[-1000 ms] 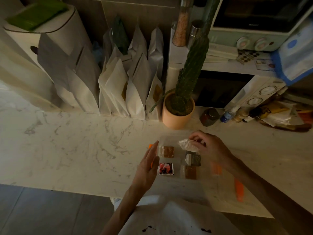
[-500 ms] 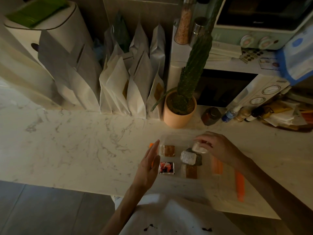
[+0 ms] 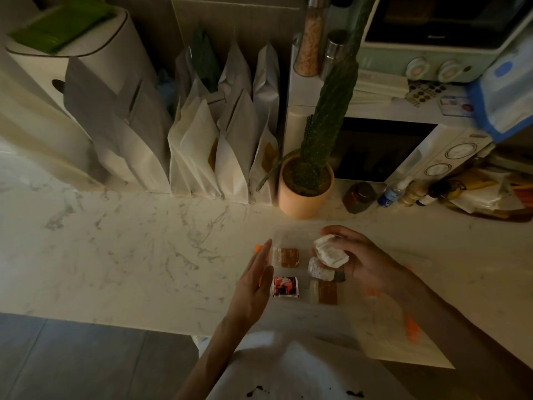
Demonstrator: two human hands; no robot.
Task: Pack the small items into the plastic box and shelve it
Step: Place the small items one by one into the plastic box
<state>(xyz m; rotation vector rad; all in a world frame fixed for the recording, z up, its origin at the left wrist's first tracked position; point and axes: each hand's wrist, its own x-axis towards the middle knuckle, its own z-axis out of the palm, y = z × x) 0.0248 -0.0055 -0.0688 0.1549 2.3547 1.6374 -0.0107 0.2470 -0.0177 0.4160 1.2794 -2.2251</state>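
A clear plastic box [image 3: 302,236] with orange clips lies on the marble counter before me. Inside it lie a brown packet [image 3: 286,257] at the back left, a red and black packet [image 3: 285,286] at the front left, a brown packet [image 3: 324,292] at the front right and a white wrapped piece [image 3: 318,273] above it. My right hand [image 3: 366,262] holds a white wrapped packet [image 3: 330,252] over the box's right half. My left hand [image 3: 255,281] rests flat and open against the box's left edge.
A potted cactus [image 3: 305,186] stands just behind the box. White paper bags [image 3: 219,157] line the wall to the left. Small jars and bottles [image 3: 389,194] sit at the right by a white oven [image 3: 427,151]. An orange-clipped lid [image 3: 411,330] lies at the right. The counter edge [image 3: 115,320] is close.
My right hand set one white piece into the box, then lifted and turned with another white packet in its fingers. The left hand stayed put.
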